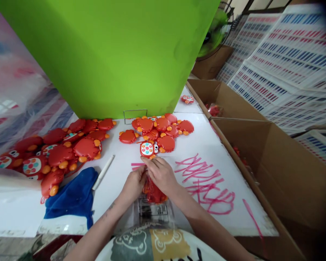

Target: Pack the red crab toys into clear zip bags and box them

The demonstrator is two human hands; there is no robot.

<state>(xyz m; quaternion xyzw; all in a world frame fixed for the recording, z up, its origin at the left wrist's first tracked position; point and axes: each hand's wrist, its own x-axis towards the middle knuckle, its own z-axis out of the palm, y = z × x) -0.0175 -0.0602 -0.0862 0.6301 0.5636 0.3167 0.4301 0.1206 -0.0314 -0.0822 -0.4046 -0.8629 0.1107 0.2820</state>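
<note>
My left hand (136, 182) and my right hand (161, 174) meet at the middle of the white table (222, 152). Both are closed on a red toy in a clear plastic bag (153, 194), which lies under them. Just beyond my fingertips sits a red toy face up, showing coloured buttons (147, 149). Behind it is a pile of red and orange toys (159, 128) lying face down. A larger heap of the same toys (59, 150) spreads over the left of the table.
A white marker (103, 172) and a blue cloth (73, 195) lie left of my hands. Pink scribbles (206, 181) mark the table at right. A green panel (111, 54) stands behind. Open cardboard boxes (277, 159) line the right side, stacked printed sheets (288, 61) beyond.
</note>
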